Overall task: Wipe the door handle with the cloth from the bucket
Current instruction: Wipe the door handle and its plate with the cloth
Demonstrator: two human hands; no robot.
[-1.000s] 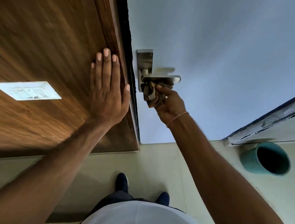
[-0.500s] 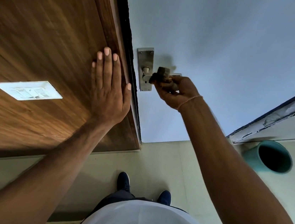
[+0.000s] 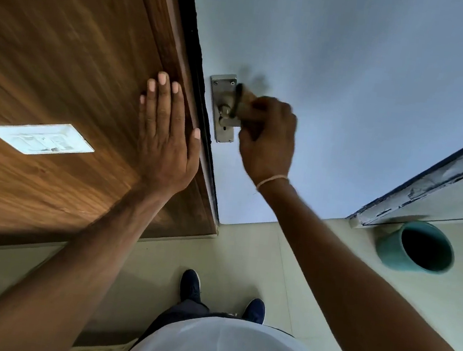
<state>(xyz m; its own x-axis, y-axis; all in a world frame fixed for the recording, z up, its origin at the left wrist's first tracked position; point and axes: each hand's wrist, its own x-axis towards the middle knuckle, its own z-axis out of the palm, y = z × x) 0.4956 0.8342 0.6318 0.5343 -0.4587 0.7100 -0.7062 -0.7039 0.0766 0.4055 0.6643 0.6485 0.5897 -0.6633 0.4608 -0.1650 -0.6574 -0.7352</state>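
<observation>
Head view looks down along my two bare arms toward a pale blue-white door [image 3: 352,88]. My right hand [image 3: 268,139] is closed around the cloth [image 3: 246,104], a brownish bundle that shows only as a blurred patch above my knuckles, and it presses that cloth against the door handle [image 3: 227,116]. My hand and the cloth cover most of the lever, so I can see only its stub near the round hub. The metal backplate [image 3: 223,87] behind it is upright on the door, with two screws at its top and a keyhole low down.

My left hand [image 3: 165,135] lies flat and wide open on the wooden panel [image 3: 64,52] just beside the door's dark edge, fingers together and pointing up, thumb out toward the frame. A white switch plate [image 3: 41,138] sits on that wood, well apart from my left hand.

Low on the right, the teal bucket [image 3: 387,247] stands on the tiled floor [image 3: 243,258] near the bottom corner of the door. My dark shoes [image 3: 190,285] show below.
</observation>
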